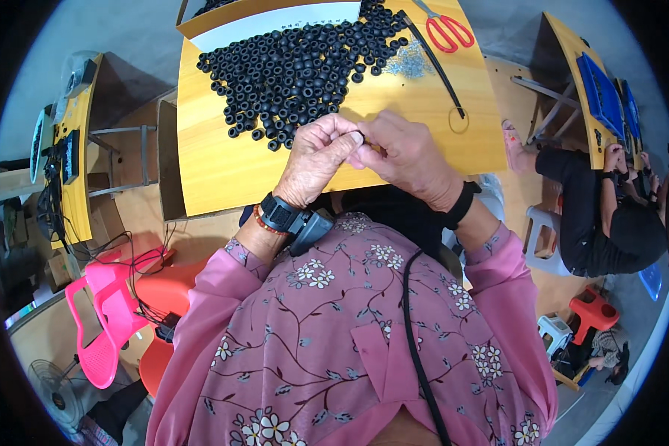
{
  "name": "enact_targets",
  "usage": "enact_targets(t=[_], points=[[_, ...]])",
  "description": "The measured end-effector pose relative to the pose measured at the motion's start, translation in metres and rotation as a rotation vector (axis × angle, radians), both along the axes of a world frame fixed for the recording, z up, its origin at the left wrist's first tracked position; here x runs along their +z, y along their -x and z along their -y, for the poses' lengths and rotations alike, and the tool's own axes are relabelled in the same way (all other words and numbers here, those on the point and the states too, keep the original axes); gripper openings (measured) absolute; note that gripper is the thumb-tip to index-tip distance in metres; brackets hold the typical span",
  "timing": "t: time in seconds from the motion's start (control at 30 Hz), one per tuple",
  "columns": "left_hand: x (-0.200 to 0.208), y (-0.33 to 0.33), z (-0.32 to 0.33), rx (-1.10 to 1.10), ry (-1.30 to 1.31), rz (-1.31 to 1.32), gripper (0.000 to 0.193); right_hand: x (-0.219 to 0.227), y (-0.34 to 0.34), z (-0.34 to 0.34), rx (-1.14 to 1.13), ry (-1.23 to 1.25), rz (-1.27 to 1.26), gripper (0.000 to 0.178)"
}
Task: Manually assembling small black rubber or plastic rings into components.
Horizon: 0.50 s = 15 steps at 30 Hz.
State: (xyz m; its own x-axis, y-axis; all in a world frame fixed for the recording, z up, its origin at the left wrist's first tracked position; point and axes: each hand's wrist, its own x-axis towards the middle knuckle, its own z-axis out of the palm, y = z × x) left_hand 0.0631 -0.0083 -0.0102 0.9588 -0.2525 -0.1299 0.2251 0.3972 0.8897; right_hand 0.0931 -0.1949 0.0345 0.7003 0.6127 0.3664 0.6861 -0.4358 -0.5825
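Note:
My two hands meet at the near edge of the yellow table [223, 178]. My left hand [316, 160] is closed, its thumb and finger pinching a small black piece [361, 136] that is mostly covered by fingertips. Against it, my right hand [409, 152] is closed too, fingers curled; what it grips is hidden. Just beyond lies a wide heap of small round black rubber-like rings [282, 78] with holes in them. To their right sits a little pile of small silvery metal parts [410, 61].
A black tube [438, 70], a thin loop [459, 120] and red-handled scissors [450, 33] lie at the table's right. An open cardboard box [267, 22] stands at the back. Pink chair [104, 320] at left; another person [617, 215] sits at right.

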Motion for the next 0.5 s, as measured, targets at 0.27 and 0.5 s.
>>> enact_targets(t=[0.27,0.5], points=[[0.0012,-0.0002,0.0035,0.07,-0.018,0.021,0.007,0.0051,0.0018,-0.0035,-0.027,-0.112,-0.195,0.028],[-0.0001,-0.0007,0.0027,0.089,0.003,0.03,0.007,0.0055,0.0043,-0.0096,-0.068,-0.16,-0.216,0.033]])
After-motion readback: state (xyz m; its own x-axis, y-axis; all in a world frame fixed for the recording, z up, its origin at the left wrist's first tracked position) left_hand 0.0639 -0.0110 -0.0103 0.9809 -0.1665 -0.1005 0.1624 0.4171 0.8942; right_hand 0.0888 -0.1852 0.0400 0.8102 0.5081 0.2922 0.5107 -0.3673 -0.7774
